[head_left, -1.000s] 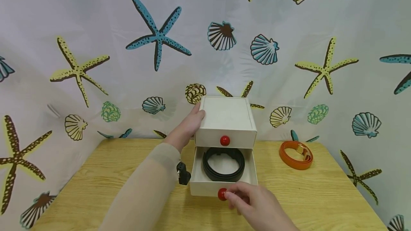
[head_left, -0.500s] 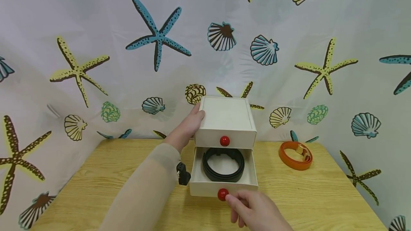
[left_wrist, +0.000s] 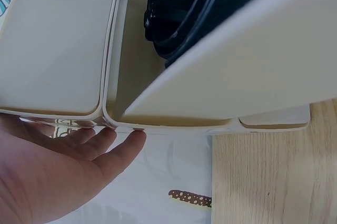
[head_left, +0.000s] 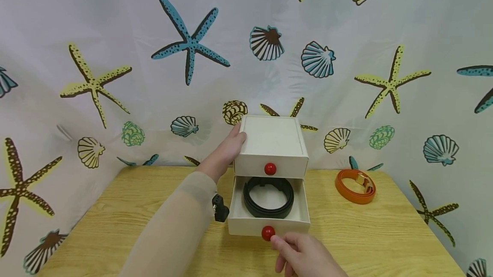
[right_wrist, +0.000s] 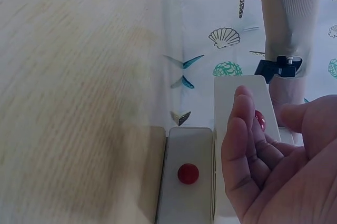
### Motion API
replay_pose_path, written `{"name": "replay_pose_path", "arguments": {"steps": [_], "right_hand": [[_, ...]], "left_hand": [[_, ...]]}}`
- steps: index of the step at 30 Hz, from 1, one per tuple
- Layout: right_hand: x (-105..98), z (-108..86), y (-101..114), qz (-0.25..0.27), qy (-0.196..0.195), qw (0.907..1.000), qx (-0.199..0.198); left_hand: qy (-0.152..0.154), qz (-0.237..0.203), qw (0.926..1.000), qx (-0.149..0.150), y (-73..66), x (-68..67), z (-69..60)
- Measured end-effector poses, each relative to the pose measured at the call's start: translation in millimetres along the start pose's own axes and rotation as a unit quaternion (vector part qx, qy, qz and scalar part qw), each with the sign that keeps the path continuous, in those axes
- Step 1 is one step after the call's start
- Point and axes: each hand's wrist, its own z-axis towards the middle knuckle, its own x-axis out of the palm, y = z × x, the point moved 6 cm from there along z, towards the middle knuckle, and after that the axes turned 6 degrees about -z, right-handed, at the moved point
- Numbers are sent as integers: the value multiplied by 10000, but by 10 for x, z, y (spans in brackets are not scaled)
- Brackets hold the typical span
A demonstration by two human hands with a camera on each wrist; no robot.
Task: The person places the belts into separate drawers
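Note:
A white drawer box [head_left: 273,135] stands on the table with its middle drawer [head_left: 246,226] pulled out and a coiled black belt [head_left: 265,212] inside. My left hand [head_left: 229,146] rests against the box's left side, fingers fairly straight along it, as the left wrist view shows of that hand [left_wrist: 58,171]. By the pulled-out drawer's red knob [head_left: 268,233] is my right hand [head_left: 308,254], thumb tip beside it. In the right wrist view the fingers of that hand [right_wrist: 279,166] bend loosely near the knob [right_wrist: 259,120], thumb apart; whether they touch it I cannot tell.
An orange coiled belt [head_left: 355,195] with a gold buckle lies on the wooden table [head_left: 366,234], right of the box. The upper drawer's red knob [head_left: 270,168] and a lower closed drawer [right_wrist: 184,203] also show. A patterned cloth [head_left: 246,75] hangs behind.
My right hand has drawn slightly back and down from the lower visible knob, its fingers loosened. The left hand, the box and the pulled-out drawer look unmoved.

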Motion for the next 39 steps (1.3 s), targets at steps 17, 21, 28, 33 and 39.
{"name": "replay_pose_path", "arguments": {"steps": [17, 21, 28, 33, 39], "right_hand": [[158, 123, -124, 942, 154, 9954, 82], [192, 147, -136, 1123, 150, 9935, 118], [248, 168, -135, 1520, 73, 9883, -18], [260, 195, -148, 1625, 62, 9867, -39], [275, 217, -151, 1716, 57, 9851, -75]], "left_hand": [[-20, 86, 10000, 11, -22, 3, -13], [-28, 65, 10000, 21, -22, 4, -14], [13, 44, 10000, -54, -10, 7, -23], [-7, 89, 9999, -49, -8, -2, -17], [-17, 104, 9999, 1, -9, -7, -15]]}}
